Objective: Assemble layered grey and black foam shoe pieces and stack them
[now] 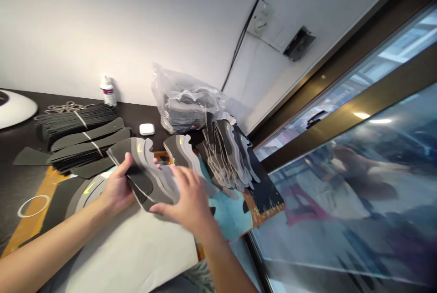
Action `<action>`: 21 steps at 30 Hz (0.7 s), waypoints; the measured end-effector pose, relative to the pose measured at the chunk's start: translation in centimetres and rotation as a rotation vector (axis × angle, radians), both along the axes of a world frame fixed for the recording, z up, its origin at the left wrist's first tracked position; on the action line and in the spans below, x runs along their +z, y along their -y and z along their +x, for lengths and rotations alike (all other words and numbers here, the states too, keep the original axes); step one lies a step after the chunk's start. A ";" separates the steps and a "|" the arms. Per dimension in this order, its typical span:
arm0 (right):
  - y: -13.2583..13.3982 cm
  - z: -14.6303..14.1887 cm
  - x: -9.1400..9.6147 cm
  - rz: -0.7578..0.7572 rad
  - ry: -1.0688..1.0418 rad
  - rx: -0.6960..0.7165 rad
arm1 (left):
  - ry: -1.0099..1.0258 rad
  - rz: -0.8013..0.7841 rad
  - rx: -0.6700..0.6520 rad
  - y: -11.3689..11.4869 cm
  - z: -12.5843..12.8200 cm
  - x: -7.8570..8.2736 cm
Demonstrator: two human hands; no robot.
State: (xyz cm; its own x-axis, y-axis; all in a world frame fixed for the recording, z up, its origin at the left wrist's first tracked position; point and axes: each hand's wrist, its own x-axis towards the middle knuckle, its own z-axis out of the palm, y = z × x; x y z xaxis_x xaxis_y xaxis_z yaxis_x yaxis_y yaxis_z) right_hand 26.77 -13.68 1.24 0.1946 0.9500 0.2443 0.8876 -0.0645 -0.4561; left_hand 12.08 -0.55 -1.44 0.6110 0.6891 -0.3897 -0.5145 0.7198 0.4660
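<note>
My left hand point(119, 186) grips a stack of grey and black curved shoe-upper pieces point(143, 170) from the left side, thumb on top. On the stack's right lower edge rests my right hand point(191, 199), fingers curled under it and thumb along its edge. The top piece carries a small yellow-green swoosh mark. Just beyond lies another grey wavy piece point(182, 152), and a fanned pile of similar pieces point(227, 154) sits to the right.
Banded stacks of black strips point(80, 136) lie at the left. A clear plastic bag of parts point(186, 102), a white bottle point(108, 90), a small white case point(147, 129) and a white sheet point(136, 247) are on the dark table. Windows run along the right.
</note>
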 end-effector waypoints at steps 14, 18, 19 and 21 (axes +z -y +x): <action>2.7 14.9 -1.8 0.235 0.054 -0.480 | -0.142 0.077 -0.115 -0.7 0.2 -1.6; 3.2 12.4 -0.2 0.429 0.116 -0.557 | -0.127 0.113 -0.136 -0.6 0.1 -1.5; 3.2 11.0 0.1 0.457 0.149 -0.540 | -0.128 0.098 -0.133 -0.5 0.1 -1.4; 3.1 7.3 0.1 0.479 0.215 -0.434 | -0.121 0.050 -0.106 -0.3 0.1 -1.2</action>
